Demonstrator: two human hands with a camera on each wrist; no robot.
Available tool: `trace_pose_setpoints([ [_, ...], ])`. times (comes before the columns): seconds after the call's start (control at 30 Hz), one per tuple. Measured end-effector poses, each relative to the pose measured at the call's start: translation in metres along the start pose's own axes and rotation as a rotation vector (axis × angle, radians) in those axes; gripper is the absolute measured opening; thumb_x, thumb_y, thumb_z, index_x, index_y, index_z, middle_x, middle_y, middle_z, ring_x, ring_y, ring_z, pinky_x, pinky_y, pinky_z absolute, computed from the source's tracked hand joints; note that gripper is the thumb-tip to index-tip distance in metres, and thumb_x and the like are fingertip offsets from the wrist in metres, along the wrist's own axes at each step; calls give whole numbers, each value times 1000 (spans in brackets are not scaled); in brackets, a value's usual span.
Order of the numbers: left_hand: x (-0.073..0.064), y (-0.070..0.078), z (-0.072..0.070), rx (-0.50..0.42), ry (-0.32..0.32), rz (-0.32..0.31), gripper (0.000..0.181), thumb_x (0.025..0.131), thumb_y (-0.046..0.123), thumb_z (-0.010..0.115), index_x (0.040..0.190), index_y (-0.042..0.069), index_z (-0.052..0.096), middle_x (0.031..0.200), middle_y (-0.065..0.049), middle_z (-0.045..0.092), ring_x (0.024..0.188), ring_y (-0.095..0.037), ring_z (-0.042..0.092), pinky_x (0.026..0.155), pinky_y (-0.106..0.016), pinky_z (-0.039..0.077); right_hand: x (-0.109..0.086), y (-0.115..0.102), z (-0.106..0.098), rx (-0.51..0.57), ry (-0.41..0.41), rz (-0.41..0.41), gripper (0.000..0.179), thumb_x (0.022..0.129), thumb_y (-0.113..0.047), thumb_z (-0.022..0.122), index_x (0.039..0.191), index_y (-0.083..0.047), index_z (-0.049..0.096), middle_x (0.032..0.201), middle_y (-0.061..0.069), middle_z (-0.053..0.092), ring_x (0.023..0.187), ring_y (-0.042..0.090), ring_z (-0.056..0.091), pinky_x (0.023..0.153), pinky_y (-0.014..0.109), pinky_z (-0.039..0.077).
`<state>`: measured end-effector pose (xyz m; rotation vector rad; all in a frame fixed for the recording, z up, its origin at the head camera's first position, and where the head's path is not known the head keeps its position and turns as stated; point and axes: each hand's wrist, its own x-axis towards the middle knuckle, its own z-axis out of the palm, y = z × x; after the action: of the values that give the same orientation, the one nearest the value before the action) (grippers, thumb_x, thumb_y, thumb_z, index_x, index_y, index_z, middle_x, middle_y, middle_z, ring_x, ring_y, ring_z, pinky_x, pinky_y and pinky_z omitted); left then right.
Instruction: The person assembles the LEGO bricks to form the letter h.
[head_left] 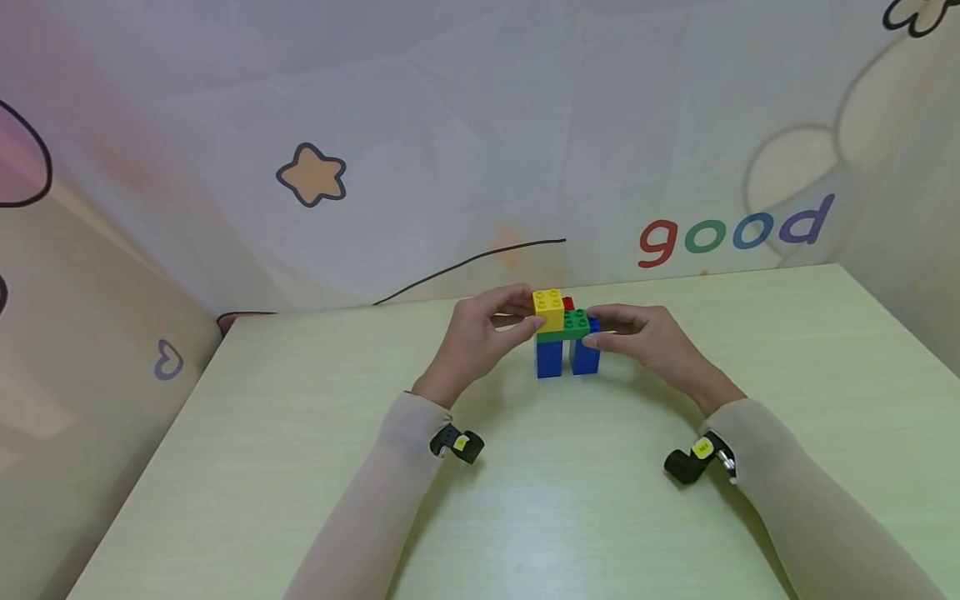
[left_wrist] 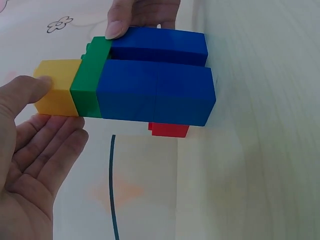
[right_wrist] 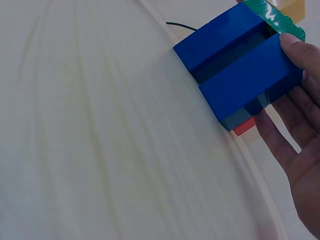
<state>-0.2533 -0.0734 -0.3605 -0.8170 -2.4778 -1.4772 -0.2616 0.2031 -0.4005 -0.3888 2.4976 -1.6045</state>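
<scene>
A small toy-brick structure stands toward the far side of the table. Its two blue columns, each of stacked bricks, stand side by side under a green brick. On the green brick's left end sits a yellow brick, which my left hand pinches between thumb and fingers. My right hand grips the upper part of the right blue column, its thumb near the green brick. Behind the columns, a red brick shows low down, mostly hidden.
The pale wooden table runs back to a printed wall cloth close behind the structure. Both wrists wear black camera straps, one at the left sleeve and one at the right sleeve.
</scene>
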Motion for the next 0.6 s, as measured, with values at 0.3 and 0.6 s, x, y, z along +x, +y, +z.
trace_pose_setpoints([
  [0.3,0,-1,-2,-56,-9,-33,37,99,13,78,134,2,69,120,-8,75,106,-18,74,93,-25,59,1,3,0,-13,-1,13,65,96,-41,81,150,-9,61,147,14,63,131,34,61,103,33,54],
  [0.6,1,-3,-5,-111,-12,-81,39,98,14,79,135,6,70,121,-5,75,107,-17,73,92,-26,60,-1,-2,0,-10,-7,7,64,97,-39,80,150,-8,61,147,15,62,131,34,61,99,28,54],
])
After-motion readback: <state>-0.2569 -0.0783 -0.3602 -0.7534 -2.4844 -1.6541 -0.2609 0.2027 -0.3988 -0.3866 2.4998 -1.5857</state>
